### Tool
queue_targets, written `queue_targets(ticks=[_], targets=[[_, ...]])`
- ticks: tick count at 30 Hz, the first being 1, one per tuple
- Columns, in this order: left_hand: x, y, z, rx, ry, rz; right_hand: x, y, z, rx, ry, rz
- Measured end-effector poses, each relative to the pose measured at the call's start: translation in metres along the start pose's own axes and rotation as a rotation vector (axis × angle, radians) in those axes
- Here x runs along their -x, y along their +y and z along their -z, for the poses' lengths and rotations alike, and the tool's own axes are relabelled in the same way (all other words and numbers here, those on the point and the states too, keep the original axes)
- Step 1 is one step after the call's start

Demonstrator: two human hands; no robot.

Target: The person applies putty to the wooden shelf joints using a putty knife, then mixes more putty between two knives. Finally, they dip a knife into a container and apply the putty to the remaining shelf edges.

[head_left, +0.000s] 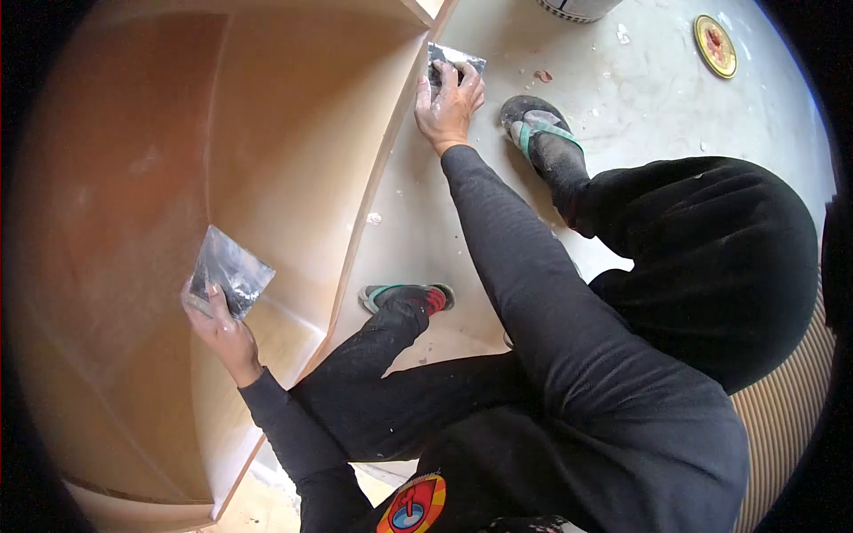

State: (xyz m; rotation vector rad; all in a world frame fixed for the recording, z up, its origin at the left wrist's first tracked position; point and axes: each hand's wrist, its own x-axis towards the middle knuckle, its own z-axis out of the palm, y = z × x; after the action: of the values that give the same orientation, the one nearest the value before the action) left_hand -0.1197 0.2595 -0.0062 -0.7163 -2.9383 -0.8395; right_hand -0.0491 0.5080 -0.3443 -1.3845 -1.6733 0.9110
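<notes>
Inside a wooden cabinet (pixel 293 107), my left hand (pixel 224 336) grips a square, flat metal putty scraper (pixel 233 268), thumb lying across its smeared face. The blade overlaps a brown panel (pixel 124 204) near a pale seam. Farther forward, my right hand (pixel 451 108) presses its bent fingers on a second metal putty scraper (pixel 468 60), close beside the cabinet's front edge (pixel 378 173). White dust coats the fingers of both hands. Pale streaks run along the seams of the panels.
A white bucket (pixel 577 7) stands on the grey floor (pixel 640 115) at the top. To its right lies a round yellow lid (pixel 715 46) with reddish residue. Small chips are scattered about. My feet in sandals (pixel 538 124) rest beside the cabinet; a ribbed beige surface (pixel 786 409) is at right.
</notes>
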Motion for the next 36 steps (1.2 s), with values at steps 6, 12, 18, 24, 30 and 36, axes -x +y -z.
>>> queue_targets(ticks=[6,12,18,24,30,36], targets=[[0.0,-0.007,0.003,-0.014,-0.024,0.09,-0.014,0.002,-0.014,-0.021,-0.009,0.048],[0.0,-0.002,0.003,0.038,-0.027,0.074,0.037,-0.017,-0.015,-0.32,-0.172,0.169],[0.002,-0.001,0.0,0.199,-0.013,0.046,0.02,-0.016,0.008,-0.408,-0.105,0.102],[-0.002,0.0,-0.001,0.211,-0.042,0.027,-0.037,0.01,-0.003,-0.257,0.028,0.163],[0.0,0.002,-0.003,0.238,-0.028,0.019,-0.047,0.02,-0.012,-0.327,-0.064,0.184],[-0.001,0.004,-0.002,0.162,-0.027,0.007,-0.033,0.018,-0.029,-0.302,-0.097,0.144]])
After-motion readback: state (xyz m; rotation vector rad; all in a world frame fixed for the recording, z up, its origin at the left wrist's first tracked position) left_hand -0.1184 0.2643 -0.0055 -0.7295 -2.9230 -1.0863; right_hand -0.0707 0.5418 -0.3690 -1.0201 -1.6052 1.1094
